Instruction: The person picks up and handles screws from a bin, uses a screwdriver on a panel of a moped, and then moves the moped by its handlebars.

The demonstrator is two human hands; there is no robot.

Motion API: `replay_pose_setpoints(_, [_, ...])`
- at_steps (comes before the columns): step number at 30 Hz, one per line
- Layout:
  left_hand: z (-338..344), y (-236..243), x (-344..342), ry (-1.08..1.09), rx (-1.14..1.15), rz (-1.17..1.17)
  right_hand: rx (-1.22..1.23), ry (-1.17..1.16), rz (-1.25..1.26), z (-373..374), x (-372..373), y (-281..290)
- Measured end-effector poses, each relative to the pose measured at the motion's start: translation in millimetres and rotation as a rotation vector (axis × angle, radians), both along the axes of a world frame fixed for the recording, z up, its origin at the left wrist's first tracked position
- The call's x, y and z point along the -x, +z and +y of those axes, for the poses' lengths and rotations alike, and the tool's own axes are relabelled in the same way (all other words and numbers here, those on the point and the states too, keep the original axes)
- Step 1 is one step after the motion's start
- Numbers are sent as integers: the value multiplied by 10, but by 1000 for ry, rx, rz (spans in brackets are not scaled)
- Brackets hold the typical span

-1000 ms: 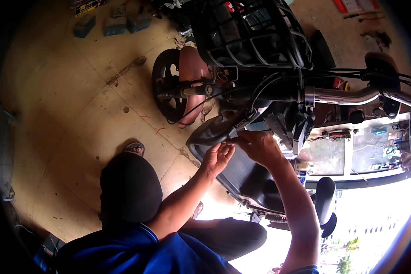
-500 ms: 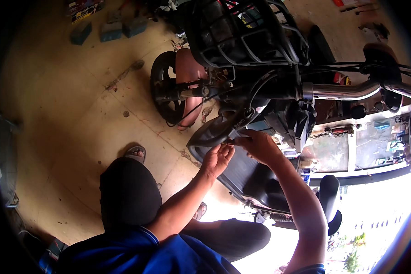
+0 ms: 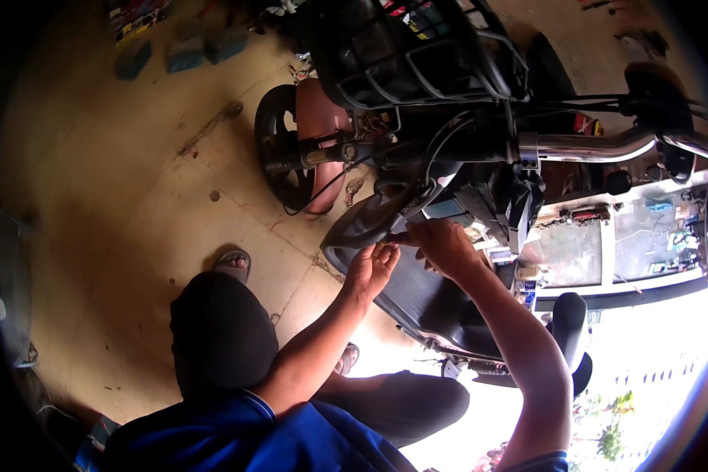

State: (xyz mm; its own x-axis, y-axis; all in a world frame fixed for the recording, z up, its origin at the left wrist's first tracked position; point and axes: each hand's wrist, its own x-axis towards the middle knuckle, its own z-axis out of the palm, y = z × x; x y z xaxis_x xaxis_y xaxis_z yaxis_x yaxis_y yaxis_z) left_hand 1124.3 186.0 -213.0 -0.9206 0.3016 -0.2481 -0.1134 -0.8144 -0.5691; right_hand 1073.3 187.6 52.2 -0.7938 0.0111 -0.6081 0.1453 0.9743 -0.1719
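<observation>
Close beside the scooter, the right hand pinches a slim dark item, its end at the left hand, whose fingers are bunched; what they hold, I cannot tell.

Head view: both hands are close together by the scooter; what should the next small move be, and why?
Perhaps hold the left hand steady while the right hand adjusts slightly: they nearly meet beside the dark curved panel, and anything between them is too small to identify.
</observation>
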Motion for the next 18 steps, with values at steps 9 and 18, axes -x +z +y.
replay_pose_setpoints(9, [102,-24,-155,-188,699,-175,-71,647,524,437,-7,-295])
replay_pose_setpoints(18, [-157,-191,-250,-180,2579,-271,75,678,493,503,-60,-318])
